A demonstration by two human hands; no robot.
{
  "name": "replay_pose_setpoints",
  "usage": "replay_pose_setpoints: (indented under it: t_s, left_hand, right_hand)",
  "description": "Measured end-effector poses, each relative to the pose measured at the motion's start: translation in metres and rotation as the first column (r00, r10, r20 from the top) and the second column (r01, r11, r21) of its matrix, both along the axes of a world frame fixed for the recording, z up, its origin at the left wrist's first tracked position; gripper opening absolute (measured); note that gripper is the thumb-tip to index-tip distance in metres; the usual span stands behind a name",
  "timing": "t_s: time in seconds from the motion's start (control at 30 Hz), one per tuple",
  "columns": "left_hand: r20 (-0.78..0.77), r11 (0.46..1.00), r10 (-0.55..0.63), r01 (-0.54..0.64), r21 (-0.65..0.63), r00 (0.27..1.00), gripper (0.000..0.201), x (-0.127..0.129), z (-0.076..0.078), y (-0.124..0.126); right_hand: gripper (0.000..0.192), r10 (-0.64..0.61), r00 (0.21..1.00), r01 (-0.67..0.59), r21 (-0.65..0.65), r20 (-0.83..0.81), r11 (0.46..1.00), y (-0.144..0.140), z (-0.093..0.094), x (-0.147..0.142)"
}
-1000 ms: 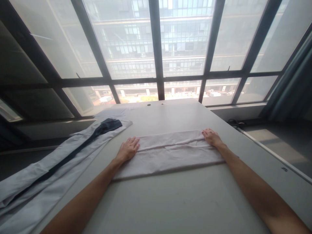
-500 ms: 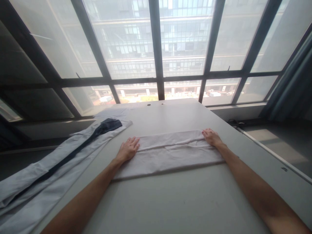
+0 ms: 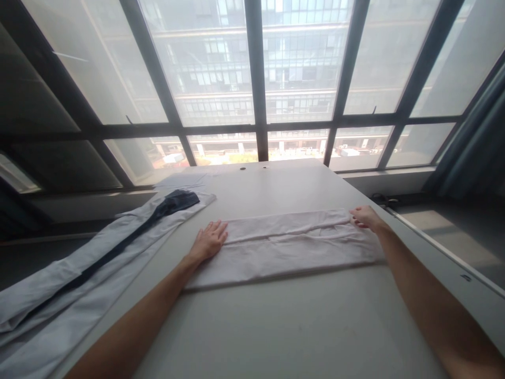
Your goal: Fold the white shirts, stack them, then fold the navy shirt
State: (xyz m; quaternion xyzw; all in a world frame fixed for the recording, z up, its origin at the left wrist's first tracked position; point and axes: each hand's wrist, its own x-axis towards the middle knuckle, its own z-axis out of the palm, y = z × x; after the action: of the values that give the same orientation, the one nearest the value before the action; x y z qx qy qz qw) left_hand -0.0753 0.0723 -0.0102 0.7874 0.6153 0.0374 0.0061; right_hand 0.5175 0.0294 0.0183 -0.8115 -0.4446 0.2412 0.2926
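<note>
A pale white cloth point(image 3: 284, 245), folded into a long flat strip, lies across the table before me. Which kind of garment or sheet it is, I cannot tell. My left hand point(image 3: 209, 239) rests flat on the cloth's left end, its fingers stretched out. At the far right corner, my right hand point(image 3: 366, 217) has its fingers bent in and pinched together at the cloth's edge. A lengthwise fold line with small creases runs along the middle of the strip.
The white table point(image 3: 276, 326) reaches towards the large windows. Along its left side lie long white garments point(image 3: 98, 295) with a dark navy strip of cloth point(image 3: 158, 210) on top. Two small round holes show near the far edge. A dark curtain point(image 3: 469, 126) hangs at right.
My right hand has shifted right, from lying on the cloth to its right edge, and its fingers have closed. My left hand has stayed in place.
</note>
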Motion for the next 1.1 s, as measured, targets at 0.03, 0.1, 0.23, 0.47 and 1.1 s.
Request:
replay_pose_setpoints:
  t_s: [0.03, 0.1, 0.23, 0.47, 1.1]
  left_hand:
    - [0.003, 1.000, -0.001, 0.001, -0.004, 1.000, 0.057, 0.000, 0.001, 0.000]
    - [0.001, 1.000, -0.007, 0.007, -0.003, 1.000, 0.057, 0.001, 0.006, -0.001]
    - [-0.014, 0.998, -0.026, 0.027, 0.063, 1.000, 0.056, 0.019, 0.026, -0.007]
    - [0.094, 0.911, -0.411, 0.413, -0.003, 0.907, 0.062, 0.143, 0.064, -0.044]
    - [0.386, 0.790, -0.566, 0.613, 0.001, 0.729, 0.065, 0.316, 0.000, -0.050]
  right_hand:
    - [0.020, -0.003, 0.999, 0.002, -0.037, -0.034, 0.999, -0.003, 0.002, 0.004]
    - [0.019, -0.018, 0.997, 0.011, -0.098, -0.075, 0.995, -0.009, 0.006, 0.007]
    - [0.021, 0.021, 0.995, -0.045, -0.243, -0.101, 0.969, -0.014, 0.013, 0.006]
    - [0.023, 0.113, 0.984, -0.149, -0.279, -0.139, 0.949, -0.014, 0.011, 0.014]
    - [0.045, 0.309, 0.814, -0.441, -0.179, -0.492, 0.879, -0.027, 0.021, 0.041]
